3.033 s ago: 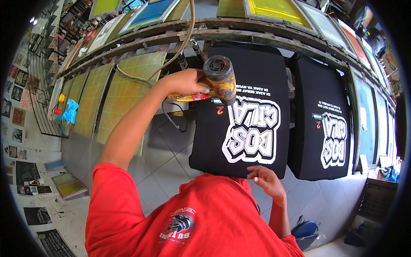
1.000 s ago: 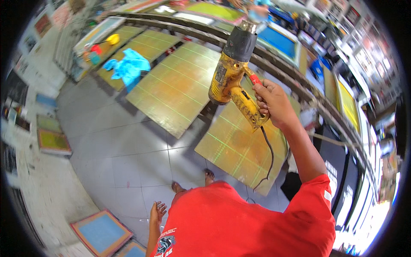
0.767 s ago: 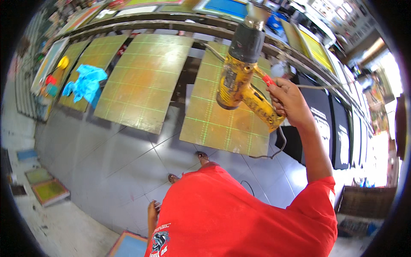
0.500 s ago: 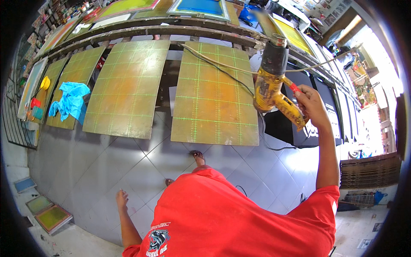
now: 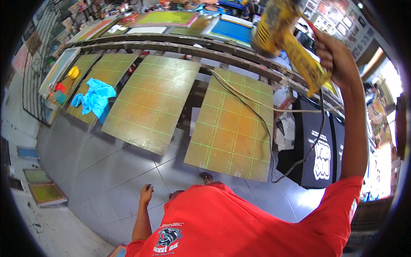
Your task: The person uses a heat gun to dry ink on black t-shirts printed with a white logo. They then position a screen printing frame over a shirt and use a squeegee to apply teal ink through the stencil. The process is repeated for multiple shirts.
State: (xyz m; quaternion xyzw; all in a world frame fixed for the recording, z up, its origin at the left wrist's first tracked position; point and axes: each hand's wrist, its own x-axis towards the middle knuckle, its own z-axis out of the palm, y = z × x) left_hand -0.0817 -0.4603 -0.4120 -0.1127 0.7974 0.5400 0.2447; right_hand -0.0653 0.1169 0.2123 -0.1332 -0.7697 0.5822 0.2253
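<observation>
My right hand is closed on a yellow heat gun, fingers wrapped at a red strip on it. The heat gun is raised high at the upper right, its upper end cut off by the picture's edge. A dark cord hangs from its handle and loops down past a flat board with green grid lines. My left hand hangs low beside my body over the tiled floor, fingers loosely bent, with nothing seen in it.
More gridded boards stand in a row to the left, a blue cloth draped on one. Black printed fabric lies at the right. A pale cable crosses there. Behind runs a wooden rail with framed screens beyond.
My right hand has lifted the heat gun up and to the right. The view has shifted, so boards and floor sit lower and farther right. My left hand still hangs at my side.
</observation>
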